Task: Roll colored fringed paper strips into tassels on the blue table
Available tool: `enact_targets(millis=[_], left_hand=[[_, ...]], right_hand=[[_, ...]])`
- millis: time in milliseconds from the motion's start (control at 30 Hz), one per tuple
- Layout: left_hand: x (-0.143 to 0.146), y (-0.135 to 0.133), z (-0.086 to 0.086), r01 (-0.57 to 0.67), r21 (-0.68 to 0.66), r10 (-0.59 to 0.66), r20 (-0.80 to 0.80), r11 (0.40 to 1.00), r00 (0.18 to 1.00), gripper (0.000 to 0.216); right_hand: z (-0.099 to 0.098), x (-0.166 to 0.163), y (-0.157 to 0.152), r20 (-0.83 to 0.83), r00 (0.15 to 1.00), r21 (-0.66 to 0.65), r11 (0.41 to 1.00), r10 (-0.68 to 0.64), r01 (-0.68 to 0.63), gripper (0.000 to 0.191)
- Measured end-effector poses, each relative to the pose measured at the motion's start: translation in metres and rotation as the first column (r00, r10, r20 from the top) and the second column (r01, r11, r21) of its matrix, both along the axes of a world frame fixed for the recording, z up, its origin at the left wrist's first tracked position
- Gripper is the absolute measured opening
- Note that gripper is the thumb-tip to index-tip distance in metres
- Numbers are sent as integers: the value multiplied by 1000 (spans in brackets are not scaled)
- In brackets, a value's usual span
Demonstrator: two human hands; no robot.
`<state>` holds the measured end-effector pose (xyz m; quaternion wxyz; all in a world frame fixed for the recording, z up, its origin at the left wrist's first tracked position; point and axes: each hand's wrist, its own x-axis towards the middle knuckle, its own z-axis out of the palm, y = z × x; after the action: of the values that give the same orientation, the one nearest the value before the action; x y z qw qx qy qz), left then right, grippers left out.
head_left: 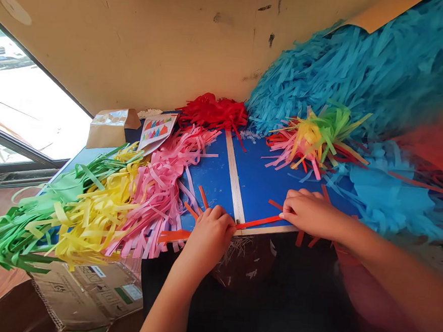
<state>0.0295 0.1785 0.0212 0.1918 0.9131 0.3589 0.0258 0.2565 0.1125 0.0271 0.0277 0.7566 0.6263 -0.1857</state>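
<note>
An orange-red fringed paper tassel is stretched along the front edge of the blue table. Its middle is drawn into a narrow band between my hands, and loose strips stick out past both of them. My left hand is closed around the left part of the tassel, beside a pile of pink fringed paper. Pinched in my right hand is the other part, with thumb and fingertips pressed together. Several strip ends show beneath that hand and wrist.
Yellow fringes and green fringes lie at the left. Red fringes and a large blue heap rest by the wall. A multicoloured bunch sits right of centre. A cardboard box stands below left.
</note>
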Motion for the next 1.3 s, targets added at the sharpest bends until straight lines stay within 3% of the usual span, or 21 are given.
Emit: enact_targets(millis=[200,367,600,700,767,867,933,1033,1133,1300], left_hand=[[-7,6,-1,2,-12,-2,27,1000,1000,17],[-9,11,5,14,11,-13,-59,1000,998,16],[-5,17,14,64,218,-5,-260,974,966,17],[4,-1,11,72,413,7,-187,908,982,29],[19,-21,3,148,476,-97,-130,867,987,43],[48,-51,-17,318,407,-296,-118,856,948,59],[62,-62,-29,353,361,-328,-130,863,936,69],[60,-62,-37,294,343,-260,-143,892,955,71],[41,-51,-38,195,372,-143,-162,908,976,65],[17,-40,-40,156,462,-93,-156,873,983,57]], right_hand=[[3,2,3,0,999,-37,998,-44,44,27],[10,5,13,55,995,-149,985,-85,93,27],[26,6,32,188,979,-298,946,-77,131,42],[29,4,34,167,984,-320,941,-58,110,39],[31,2,34,157,986,-316,943,-54,102,37],[32,1,32,163,985,-301,948,-53,101,29],[32,0,31,164,985,-309,946,-50,99,26],[32,1,32,150,988,-324,942,-42,90,32],[30,3,33,121,992,-330,941,-33,71,35],[24,6,33,79,996,-315,947,-44,66,35]])
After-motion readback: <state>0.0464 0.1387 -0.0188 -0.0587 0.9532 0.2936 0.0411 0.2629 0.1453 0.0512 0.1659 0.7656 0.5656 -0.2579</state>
